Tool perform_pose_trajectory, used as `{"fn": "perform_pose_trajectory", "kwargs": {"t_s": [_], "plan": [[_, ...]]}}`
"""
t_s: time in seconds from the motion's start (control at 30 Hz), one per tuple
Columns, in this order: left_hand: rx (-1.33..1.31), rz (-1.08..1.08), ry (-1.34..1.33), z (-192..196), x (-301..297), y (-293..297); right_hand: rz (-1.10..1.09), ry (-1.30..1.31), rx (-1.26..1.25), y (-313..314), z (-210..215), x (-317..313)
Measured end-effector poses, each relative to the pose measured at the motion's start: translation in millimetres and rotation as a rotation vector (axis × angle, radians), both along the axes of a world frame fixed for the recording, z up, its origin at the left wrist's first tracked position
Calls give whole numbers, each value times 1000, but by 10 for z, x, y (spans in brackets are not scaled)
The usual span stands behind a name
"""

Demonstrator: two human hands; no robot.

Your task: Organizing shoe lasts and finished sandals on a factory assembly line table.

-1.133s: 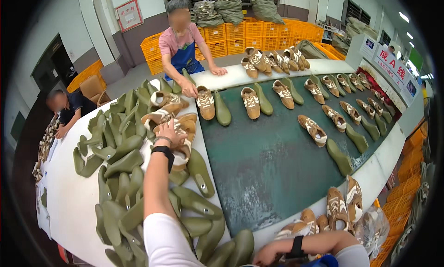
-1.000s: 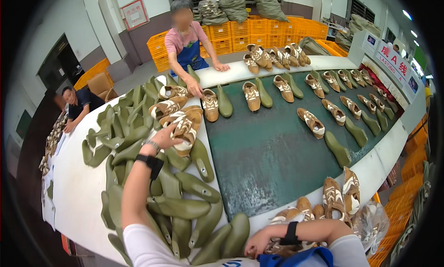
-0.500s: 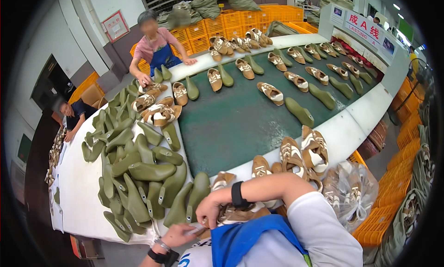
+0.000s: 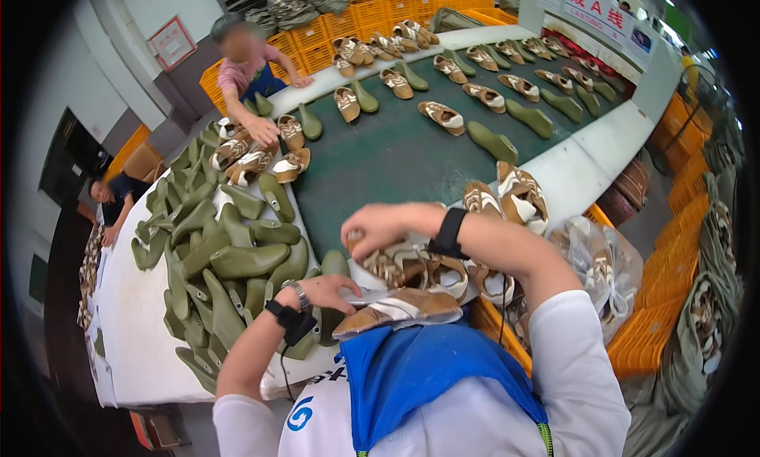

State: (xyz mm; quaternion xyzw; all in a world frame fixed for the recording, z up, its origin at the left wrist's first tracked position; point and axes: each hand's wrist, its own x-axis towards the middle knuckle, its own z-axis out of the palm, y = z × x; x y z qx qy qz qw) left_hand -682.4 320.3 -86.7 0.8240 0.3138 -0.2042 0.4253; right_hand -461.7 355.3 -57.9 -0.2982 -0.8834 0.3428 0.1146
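Note:
My left hand (image 4: 336, 289) holds a tan and white shoe upper (image 4: 400, 308) close to my chest, just above my blue apron. My right hand (image 4: 378, 227) reaches down with curled fingers onto a pile of brown and white shoe uppers (image 4: 419, 269) at the near edge of the white table; whether it grips one is unclear. A heap of olive green shoe lasts (image 4: 229, 251) lies to the left of my left hand.
A green conveyor belt (image 4: 396, 152) carries shoes and green lasts away to the upper right. A person in a pink top (image 4: 253, 85) handles shoes at the far end. Another person (image 4: 111, 204) sits at left. Orange crates (image 4: 649, 330) and bagged uppers (image 4: 606, 271) stand at right.
My left arm has pulled back from the far pile of lasts to my chest and now holds an upper. My right hand has risen onto the near pile. The view tilted down.

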Motion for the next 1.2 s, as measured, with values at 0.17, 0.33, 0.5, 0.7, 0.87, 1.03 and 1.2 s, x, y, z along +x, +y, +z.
{"fn": "perform_pose_trajectory", "kwargs": {"t_s": [0.17,0.33,0.5,0.7,0.87,1.03,1.2], "plan": [[237,-117,-105,-466,-386,170,-268,65,5,215,215,406],[-55,155,-336,-233,-400,-284,-509,121,-69,143,899,1089],[296,4,-115,-403,-237,-425,-326,-272,-299,208,688,1323],[485,-212,-272,-107,138,-10,-732,-542,-34,-44,-885,1222],[868,-223,-363,-465,760,345,-811,-715,70,-117,-778,921],[960,-87,-454,-903,1061,709,-850,-499,28,-433,-485,1298],[589,-84,-425,-757,689,894,-861,-192,183,-727,-567,1844]]}}
